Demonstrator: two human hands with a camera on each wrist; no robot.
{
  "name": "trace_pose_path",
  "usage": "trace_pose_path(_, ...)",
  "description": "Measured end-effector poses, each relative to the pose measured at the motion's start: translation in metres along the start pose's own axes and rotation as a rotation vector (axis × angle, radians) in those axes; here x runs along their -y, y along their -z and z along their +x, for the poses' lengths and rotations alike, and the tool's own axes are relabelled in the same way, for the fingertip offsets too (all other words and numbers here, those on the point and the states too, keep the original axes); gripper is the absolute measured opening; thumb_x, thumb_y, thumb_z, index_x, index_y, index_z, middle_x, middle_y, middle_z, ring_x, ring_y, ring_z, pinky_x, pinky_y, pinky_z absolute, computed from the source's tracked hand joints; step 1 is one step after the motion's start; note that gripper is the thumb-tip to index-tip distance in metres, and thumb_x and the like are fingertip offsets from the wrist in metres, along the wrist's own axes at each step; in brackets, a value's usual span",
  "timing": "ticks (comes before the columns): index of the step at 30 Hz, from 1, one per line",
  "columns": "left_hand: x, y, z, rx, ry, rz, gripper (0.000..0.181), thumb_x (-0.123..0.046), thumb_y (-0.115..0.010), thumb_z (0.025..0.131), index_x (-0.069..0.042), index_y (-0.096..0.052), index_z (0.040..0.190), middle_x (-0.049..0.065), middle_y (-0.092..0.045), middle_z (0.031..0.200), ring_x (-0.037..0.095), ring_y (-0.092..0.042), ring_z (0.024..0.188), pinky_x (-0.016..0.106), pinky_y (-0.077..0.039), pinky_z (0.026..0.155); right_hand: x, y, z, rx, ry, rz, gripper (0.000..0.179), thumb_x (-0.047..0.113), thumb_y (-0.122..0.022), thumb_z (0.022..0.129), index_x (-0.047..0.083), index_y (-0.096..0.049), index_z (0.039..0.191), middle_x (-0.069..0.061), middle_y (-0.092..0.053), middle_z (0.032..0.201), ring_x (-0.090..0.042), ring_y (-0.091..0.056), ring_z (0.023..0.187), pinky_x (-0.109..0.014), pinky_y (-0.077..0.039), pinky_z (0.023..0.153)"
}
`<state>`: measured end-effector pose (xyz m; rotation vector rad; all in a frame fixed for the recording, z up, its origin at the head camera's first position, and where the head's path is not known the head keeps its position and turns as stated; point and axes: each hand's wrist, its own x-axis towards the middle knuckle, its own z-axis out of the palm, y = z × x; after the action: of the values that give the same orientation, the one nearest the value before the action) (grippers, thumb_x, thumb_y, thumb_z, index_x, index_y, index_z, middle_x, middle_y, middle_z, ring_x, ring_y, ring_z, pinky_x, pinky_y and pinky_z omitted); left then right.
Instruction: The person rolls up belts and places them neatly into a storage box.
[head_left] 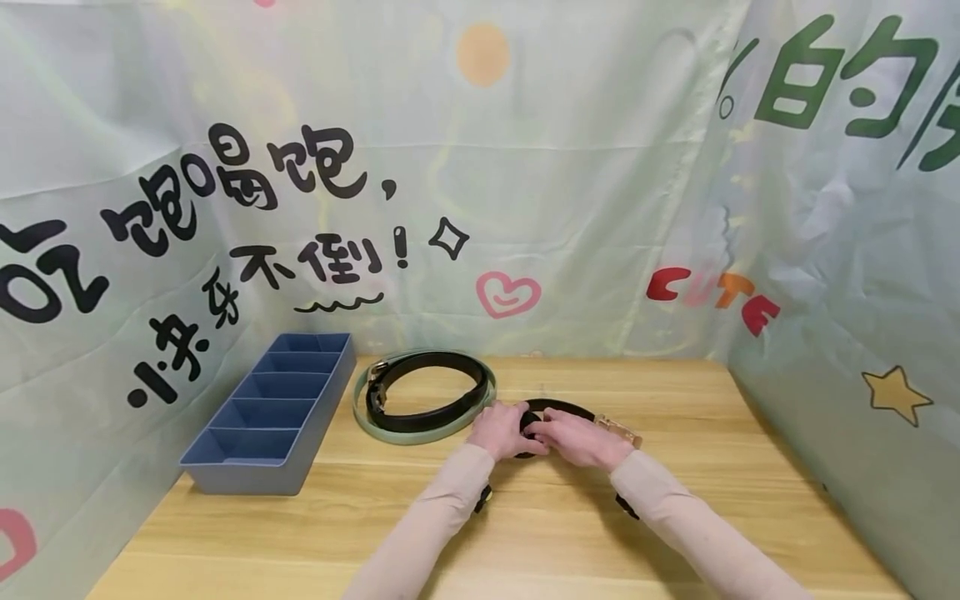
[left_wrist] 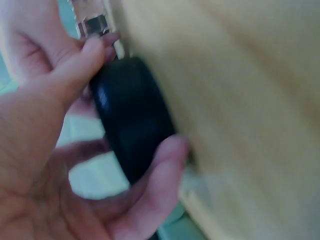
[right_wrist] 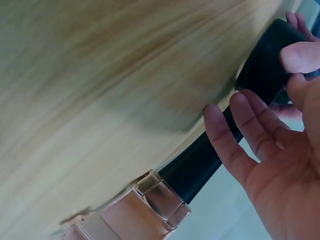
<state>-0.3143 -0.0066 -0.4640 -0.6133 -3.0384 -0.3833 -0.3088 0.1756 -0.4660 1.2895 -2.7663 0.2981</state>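
Observation:
A black belt stands on edge on the table, one end wound into a tight coil (left_wrist: 132, 115). Its free strap (right_wrist: 192, 172) curves off to the right and ends in a rose-gold buckle (head_left: 618, 431). My left hand (head_left: 497, 429) grips the coil from the left, thumb and fingers curled around its sides. From the other side my right hand (head_left: 581, 437) holds the coil, its thumb on the outer face in the right wrist view. The other right fingers lie along the strap where it leaves the coil.
Left of my hands lies another black belt (head_left: 427, 423) in a wide loop, inside a looped mint-green belt (head_left: 420, 437). A blue-grey box (head_left: 243, 482) with several compartments sits at the table's left. Printed cloth (head_left: 585, 208) hangs behind and on both sides.

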Motion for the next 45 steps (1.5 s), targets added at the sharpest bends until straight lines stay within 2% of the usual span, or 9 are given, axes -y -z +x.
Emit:
trace_pose_path(5, 0.011, 0.01, 0.001, 0.166, -0.086, -0.023, 0.083, -0.052, -0.082, 0.073, -0.018, -0.05, 0.142, 0.008, -0.061, 0.13, 0.025, -0.059, 0.115, 0.033, -0.049, 0.094, 0.004, -0.002, 0.002, 0.014, -0.045, -0.029, 0.022, 0.017, -0.055, 0.1, 0.017, -0.066, 0.119, 0.004, -0.049, 0.086, -0.008, -0.042, 0.07, -0.027, -0.041, 0.065)
trace_pose_path(9, 0.015, 0.013, 0.0, 0.226, -0.112, -0.081, 0.085, -0.042, -0.084, 0.075, -0.017, -0.045, 0.146, 0.008, -0.056, 0.13, 0.019, -0.062, 0.096, 0.027, -0.049, 0.083, 0.006, -0.004, 0.002, 0.018, -0.088, -0.044, 0.024, 0.029, -0.054, 0.101, 0.019, -0.067, 0.118, 0.003, -0.053, 0.092, -0.008, -0.048, 0.075, -0.032, -0.047, 0.073)
trace_pose_path(12, 0.014, 0.014, -0.001, 0.214, -0.101, -0.12, 0.089, -0.04, -0.085, 0.074, -0.019, -0.039, 0.148, 0.009, -0.056, 0.127, 0.017, -0.061, 0.08, 0.026, -0.049, 0.075, 0.006, -0.003, 0.002, 0.02, -0.098, -0.047, 0.027, 0.037, -0.054, 0.1, 0.021, -0.068, 0.117, 0.004, -0.056, 0.096, -0.009, -0.052, 0.079, -0.034, -0.049, 0.077)
trace_pose_path(14, 0.012, 0.014, 0.0, 0.197, -0.089, -0.108, 0.093, -0.042, -0.085, 0.074, -0.019, -0.035, 0.149, 0.01, -0.056, 0.126, 0.018, -0.061, 0.081, 0.028, -0.049, 0.078, 0.005, -0.002, 0.002, 0.018, -0.09, -0.044, 0.03, 0.04, -0.055, 0.099, 0.02, -0.068, 0.116, 0.003, -0.058, 0.098, -0.009, -0.053, 0.081, -0.035, -0.049, 0.078)
trace_pose_path(23, 0.006, 0.007, 0.002, 0.094, 0.043, -0.051, 0.089, -0.059, -0.082, 0.068, -0.016, -0.05, 0.139, 0.013, -0.055, 0.124, 0.033, -0.061, 0.105, 0.044, -0.05, 0.088, -0.002, -0.001, 0.003, -0.038, -0.002, -0.036, 0.025, 0.024, -0.064, 0.095, 0.018, -0.07, 0.118, -0.002, -0.063, 0.102, -0.015, -0.059, 0.091, -0.037, -0.052, 0.081)
trace_pose_path(30, 0.015, 0.004, 0.004, 0.101, -0.041, -0.092, 0.075, -0.057, -0.083, 0.068, -0.012, -0.054, 0.121, 0.005, -0.061, 0.109, 0.021, -0.061, 0.098, 0.033, -0.05, 0.085, -0.008, 0.002, 0.005, -0.014, 0.041, -0.012, 0.025, 0.018, -0.065, 0.093, 0.015, -0.071, 0.117, -0.01, -0.065, 0.114, -0.025, -0.064, 0.105, -0.04, -0.052, 0.089)
trace_pose_path(34, 0.018, 0.007, 0.006, 0.141, -0.08, -0.094, 0.08, -0.048, -0.085, 0.069, -0.011, -0.051, 0.132, 0.007, -0.06, 0.118, 0.02, -0.06, 0.103, 0.032, -0.049, 0.09, -0.011, 0.005, 0.003, -0.014, 0.019, -0.052, 0.028, 0.02, -0.066, 0.092, 0.019, -0.071, 0.12, -0.005, -0.064, 0.116, -0.023, -0.06, 0.105, -0.039, -0.051, 0.089)
trace_pose_path(39, 0.016, 0.006, 0.006, 0.157, -0.05, -0.065, 0.089, -0.048, -0.087, 0.065, -0.017, -0.048, 0.14, 0.007, -0.057, 0.122, 0.022, -0.059, 0.105, 0.035, -0.049, 0.091, -0.012, 0.007, 0.001, -0.014, -0.008, -0.116, 0.03, 0.025, -0.069, 0.09, 0.026, -0.071, 0.12, -0.011, -0.057, 0.124, -0.029, -0.052, 0.113, -0.05, -0.045, 0.091)
trace_pose_path(45, 0.014, 0.002, 0.008, 0.098, -0.013, -0.075, 0.08, -0.051, -0.089, 0.06, -0.017, -0.057, 0.126, 0.003, -0.061, 0.112, 0.02, -0.06, 0.096, 0.036, -0.05, 0.082, -0.014, 0.006, -0.001, 0.023, -0.02, 0.034, 0.031, 0.012, -0.064, 0.093, 0.015, -0.068, 0.124, -0.028, -0.047, 0.142, -0.044, -0.047, 0.13, -0.057, -0.042, 0.101)
